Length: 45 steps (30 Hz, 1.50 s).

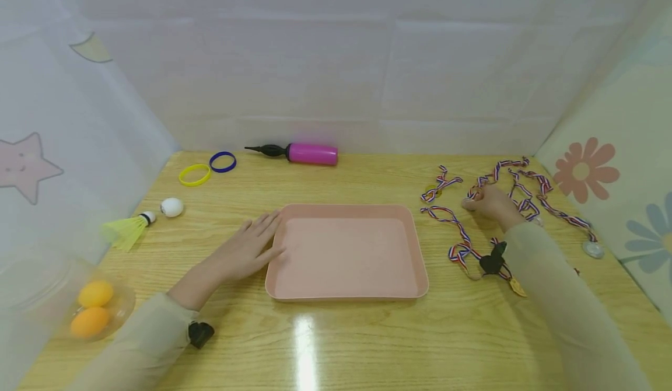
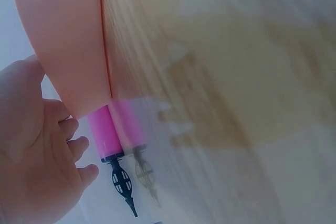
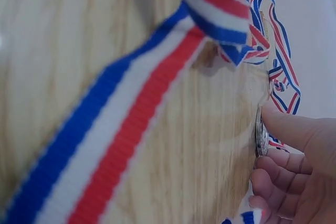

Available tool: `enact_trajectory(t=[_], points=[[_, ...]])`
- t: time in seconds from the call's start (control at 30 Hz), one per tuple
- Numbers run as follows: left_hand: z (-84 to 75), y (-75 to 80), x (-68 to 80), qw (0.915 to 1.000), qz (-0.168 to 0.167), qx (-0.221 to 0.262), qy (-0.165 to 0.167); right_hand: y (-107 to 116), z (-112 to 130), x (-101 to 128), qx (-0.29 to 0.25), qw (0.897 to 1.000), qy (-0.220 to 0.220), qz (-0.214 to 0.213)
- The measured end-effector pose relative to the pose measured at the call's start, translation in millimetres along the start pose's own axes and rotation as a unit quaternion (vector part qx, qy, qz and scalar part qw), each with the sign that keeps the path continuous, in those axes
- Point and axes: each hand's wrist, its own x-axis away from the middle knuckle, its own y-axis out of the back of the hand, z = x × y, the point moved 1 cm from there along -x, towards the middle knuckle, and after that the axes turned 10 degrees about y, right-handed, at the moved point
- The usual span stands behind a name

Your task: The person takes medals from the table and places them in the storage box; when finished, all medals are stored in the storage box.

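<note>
A pink tray (image 1: 346, 289) lies on the table, and my left hand (image 1: 244, 252) rests against its left rim with the fingers spread and fairly straight. In the left wrist view, the fingers of that hand (image 2: 39, 145) touch the tray's wall (image 2: 68, 40). To the right of the tray, my right hand (image 1: 490, 205) pinches a silver medal (image 3: 260, 132) between thumb and fingers. Its striped ribbon (image 1: 496, 174) appears to run back from the hand. Other medals lie around it: a gold medal (image 1: 517, 286), a silver medal (image 1: 593, 249) and a smaller-looking gold one (image 1: 431, 193).
A pink hand pump (image 1: 313, 154) lies at the back. At left are a blue wristband (image 1: 223, 161), a yellow wristband (image 1: 195, 175), a white ball (image 1: 171, 207), a yellow shuttlecock (image 1: 127, 230), and a clear container (image 1: 123, 303) with two orange balls (image 1: 90, 323).
</note>
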Motion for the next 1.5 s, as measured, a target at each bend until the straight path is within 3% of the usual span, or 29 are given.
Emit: enact_trajectory(t=[0.33, 0.5, 0.7, 0.9, 1.0, 1.2, 1.27, 1.33, 1.43, 1.5], points=[[-0.3, -0.6, -0.7, 0.9999, -0.011, -0.001, -0.003, -1, -7, -6, -0.065, 0.998, 0.016, 0.006], [-0.2, -1.0, -1.3, 0.9999, -0.015, -0.002, -0.004, 1, -5, -5, -0.129, 0.991, 0.036, 0.019], [0.4, -0.4, -1.8, 0.9999, -0.016, -0.003, -0.006, 9, -2, 2, -0.264, 0.963, 0.044, 0.019], [1.3, -0.1, -3.1, 0.9999, -0.012, -0.003, -0.002, 20, -4, 10, -0.341, 0.940, 0.027, 0.000], [1.3, 0.2, -3.2, 0.9999, -0.011, -0.003, -0.002, 26, -4, 13, -0.395, 0.918, 0.031, -0.012], [1.1, 0.6, -2.5, 0.9999, -0.010, -0.004, -0.002, 38, 8, 25, -0.496, 0.864, 0.049, -0.072], [1.2, 0.8, -2.3, 0.9999, -0.013, -0.004, -0.004, 42, 11, 28, -0.536, 0.836, 0.056, -0.104], [1.1, 0.8, -2.1, 0.9999, -0.015, -0.004, -0.005, 47, 14, 30, -0.561, 0.814, 0.076, -0.128], [1.7, 0.4, -2.0, 0.9998, -0.019, -0.004, -0.008, 55, 16, 29, -0.632, 0.753, 0.114, -0.141], [2.1, 0.1, -1.7, 0.9997, -0.021, -0.003, -0.009, 60, 17, 28, -0.659, 0.726, 0.137, -0.139]])
